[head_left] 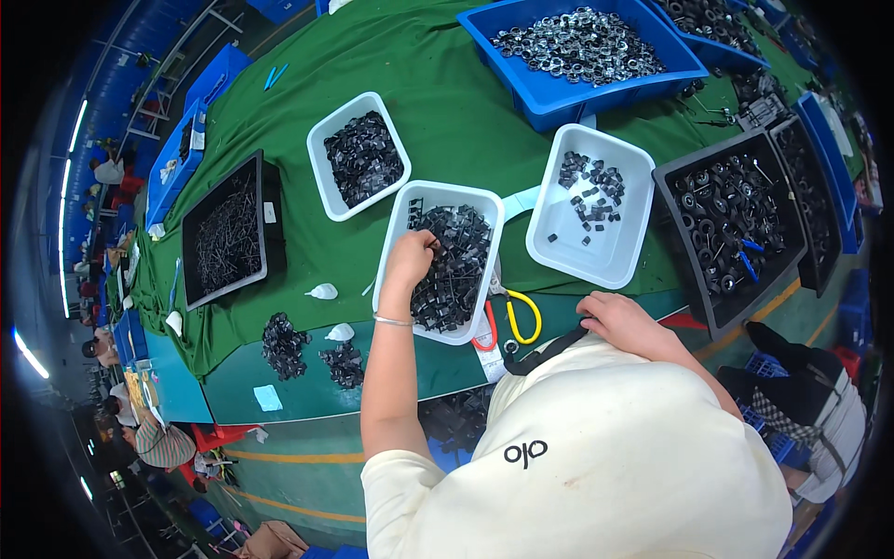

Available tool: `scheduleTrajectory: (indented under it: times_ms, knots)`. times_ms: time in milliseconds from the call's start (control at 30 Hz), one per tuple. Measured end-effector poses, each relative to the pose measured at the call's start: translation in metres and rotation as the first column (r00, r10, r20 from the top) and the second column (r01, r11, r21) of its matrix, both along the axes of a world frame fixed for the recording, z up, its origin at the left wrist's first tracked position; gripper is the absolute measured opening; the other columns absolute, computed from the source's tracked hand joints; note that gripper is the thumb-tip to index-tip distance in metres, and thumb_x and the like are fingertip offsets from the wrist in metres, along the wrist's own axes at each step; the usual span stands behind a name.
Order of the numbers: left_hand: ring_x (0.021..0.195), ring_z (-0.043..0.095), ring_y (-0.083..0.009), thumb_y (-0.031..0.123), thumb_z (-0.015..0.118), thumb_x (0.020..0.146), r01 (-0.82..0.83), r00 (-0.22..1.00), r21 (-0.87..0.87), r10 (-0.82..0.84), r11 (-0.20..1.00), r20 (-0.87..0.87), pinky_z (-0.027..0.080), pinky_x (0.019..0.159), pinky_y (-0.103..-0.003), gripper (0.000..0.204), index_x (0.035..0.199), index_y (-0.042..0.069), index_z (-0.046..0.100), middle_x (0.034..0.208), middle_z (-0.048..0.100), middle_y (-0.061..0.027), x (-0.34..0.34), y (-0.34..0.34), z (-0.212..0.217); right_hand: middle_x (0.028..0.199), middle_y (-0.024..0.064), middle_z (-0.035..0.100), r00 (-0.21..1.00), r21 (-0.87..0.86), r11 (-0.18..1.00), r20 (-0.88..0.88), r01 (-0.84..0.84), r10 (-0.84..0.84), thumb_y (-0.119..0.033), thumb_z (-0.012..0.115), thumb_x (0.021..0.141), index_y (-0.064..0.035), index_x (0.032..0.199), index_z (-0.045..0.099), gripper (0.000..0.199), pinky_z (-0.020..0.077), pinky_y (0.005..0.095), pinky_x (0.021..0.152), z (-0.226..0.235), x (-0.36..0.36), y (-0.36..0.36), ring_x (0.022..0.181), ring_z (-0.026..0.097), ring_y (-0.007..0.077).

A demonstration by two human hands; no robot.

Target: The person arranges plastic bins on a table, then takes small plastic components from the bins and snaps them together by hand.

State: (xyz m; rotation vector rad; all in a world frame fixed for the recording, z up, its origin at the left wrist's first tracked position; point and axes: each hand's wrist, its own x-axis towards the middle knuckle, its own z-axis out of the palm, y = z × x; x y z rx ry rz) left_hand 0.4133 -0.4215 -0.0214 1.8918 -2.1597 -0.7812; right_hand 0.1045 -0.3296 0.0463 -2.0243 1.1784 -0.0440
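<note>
My left hand point(410, 261) reaches into the middle white tray point(496, 207), which is heaped with small black plastic parts point(456, 252). Its fingers are bent and pressed together over the heap. What they pinch is hidden. Close to my body, at the table's front edge, my right hand point(622, 319) has its fingers curled in. Anything inside them is too small to make out. A black strip point(549, 354) runs along the edge beside its fingertips. Scissors point(523, 317) with red and yellow handles lie between the two hands.
A white tray point(615, 265) at the right holds some black parts; another white tray point(321, 140) is fuller. Black bins point(270, 240) point(717, 312) flank them. A blue bin point(549, 112) of shiny rings stands behind. Small black piles point(283, 347) lie front left.
</note>
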Motion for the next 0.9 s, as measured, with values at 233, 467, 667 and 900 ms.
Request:
scheduleTrajectory:
  times_ms: [233, 467, 667, 900]
  knots:
    - [0.065, 0.05, -0.0265, 0.003, 0.054, 0.059, -0.083, 0.991, 0.045, 0.078, 0.996, 0.107, 0.041, 0.059, -0.032, 0.019, 0.078, 0.004, 0.051, 0.073, 0.05, -0.0128, -0.001, -0.007, -0.018, 0.077, 0.0117, 0.048, 1.0, 0.007, 1.0, 0.008, 0.013, -0.013, -0.013, 0.048, 0.07, -0.0016, 0.082, 0.046, 0.016, 0.0387, 0.0332, 0.065, -0.002, 0.002, -0.004, 0.074, 0.048, 0.0267]
    - [0.068, 0.051, -0.0275, 0.007, 0.058, 0.06, -0.25, 0.953, 0.108, 0.264, 0.962, -0.148, 0.041, 0.061, -0.034, 0.019, 0.078, 0.006, 0.05, 0.071, 0.053, -0.0126, -0.002, 0.001, 0.01, 0.075, 0.0095, 0.048, 1.0, -0.031, 1.0, 0.001, -0.005, 0.005, -0.013, 0.05, 0.07, -0.003, 0.081, 0.047, 0.015, 0.039, 0.0316, 0.063, -0.007, 0.003, -0.007, 0.073, 0.048, 0.0245]
    - [0.065, 0.052, -0.0272, 0.006, 0.057, 0.06, -0.336, 0.938, -0.02, 0.333, 0.942, -0.094, 0.041, 0.059, -0.033, 0.024, 0.082, 0.007, 0.051, 0.069, 0.054, -0.0126, 0.006, 0.009, 0.011, 0.075, 0.0094, 0.048, 1.0, -0.025, 0.999, -0.001, -0.028, 0.028, -0.013, 0.05, 0.07, -0.0031, 0.081, 0.047, 0.015, 0.039, 0.0314, 0.064, -0.005, 0.005, -0.007, 0.073, 0.048, 0.0244]
    - [0.058, 0.049, -0.021, -0.004, 0.056, 0.057, -0.655, 0.724, -0.145, 0.561, 0.742, -0.4, 0.04, 0.055, -0.029, 0.032, 0.087, 0.004, 0.049, 0.065, 0.049, -0.0089, 0.018, 0.014, 0.02, 0.077, 0.0114, 0.048, 0.999, -0.005, 0.999, 0.017, -0.034, 0.034, -0.013, 0.048, 0.07, -0.002, 0.082, 0.046, 0.017, 0.0386, 0.0332, 0.064, -0.006, 0.001, -0.005, 0.073, 0.048, 0.0267]
